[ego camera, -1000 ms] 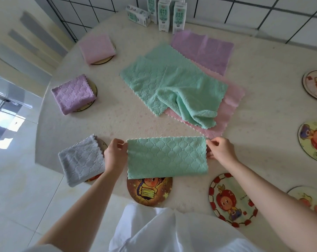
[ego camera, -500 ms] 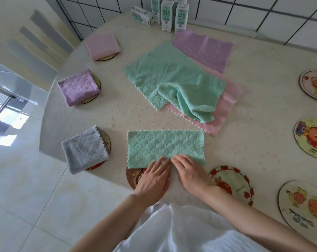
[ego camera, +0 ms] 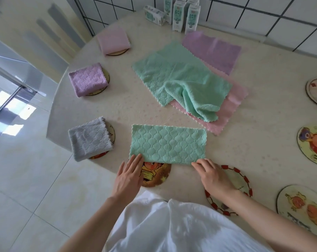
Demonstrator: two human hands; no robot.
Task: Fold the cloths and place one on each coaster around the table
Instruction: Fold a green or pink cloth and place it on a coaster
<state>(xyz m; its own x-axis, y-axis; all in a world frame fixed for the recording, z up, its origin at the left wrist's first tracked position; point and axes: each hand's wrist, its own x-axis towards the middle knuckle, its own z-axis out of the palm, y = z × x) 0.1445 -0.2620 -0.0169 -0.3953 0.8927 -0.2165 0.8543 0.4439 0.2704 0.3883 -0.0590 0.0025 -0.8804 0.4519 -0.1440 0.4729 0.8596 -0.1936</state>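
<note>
Left hand (ego camera: pixel 128 177) lies flat on the folded mint-green quilted cloth's (ego camera: pixel 167 142) near corner; right hand's (ego camera: pixel 213 176) grip opposite is unclear. Loose cloths heap (ego camera: pixel 186 80) at 1 o'clock.

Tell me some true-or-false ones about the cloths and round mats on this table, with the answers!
1. The folded grey quilted cloth lies on a round coaster. True.
2. The left hand and the right hand both touch the near edge of the folded green quilted cloth. True.
3. The green cloth hides the whole cartoon coaster. False: only its far edge is covered.
4. All the white-and-green milk cartons stand upright. False: one carton lies on its side.
5. The picture coasters on the right hold folded cloths. False: they are bare.
</note>
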